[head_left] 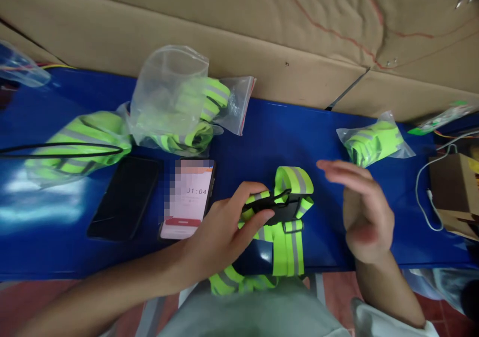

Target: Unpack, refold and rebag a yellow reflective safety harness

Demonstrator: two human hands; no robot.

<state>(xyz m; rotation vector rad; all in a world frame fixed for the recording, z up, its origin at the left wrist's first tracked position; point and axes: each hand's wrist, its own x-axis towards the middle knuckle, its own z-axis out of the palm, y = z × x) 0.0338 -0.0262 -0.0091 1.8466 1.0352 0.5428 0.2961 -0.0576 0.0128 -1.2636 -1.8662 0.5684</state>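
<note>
My left hand [224, 232] pinches a black plastic buckle [283, 212] between thumb and fingers, just above the blue table. Neon yellow-green webbing with a grey reflective stripe [294, 180] loops up behind the buckle. More of this strap [288, 250] hangs down over the table's front edge, with a black slider [293, 227] on it. Part of it lies in the lap. To the right, apart from the strap, my right hand [364, 212] is raised with its fingers stretched out and nothing in it; it is slightly blurred.
A lit phone [189, 197] and a dark phone [125, 197] lie left on the blue table [262, 142]. Bagged yellow-green straps [82, 140] and an open clear bag [168, 92] are behind them. Another bagged strap [374, 140], a white cable [422, 182] and a cardboard box [452, 187] are at right.
</note>
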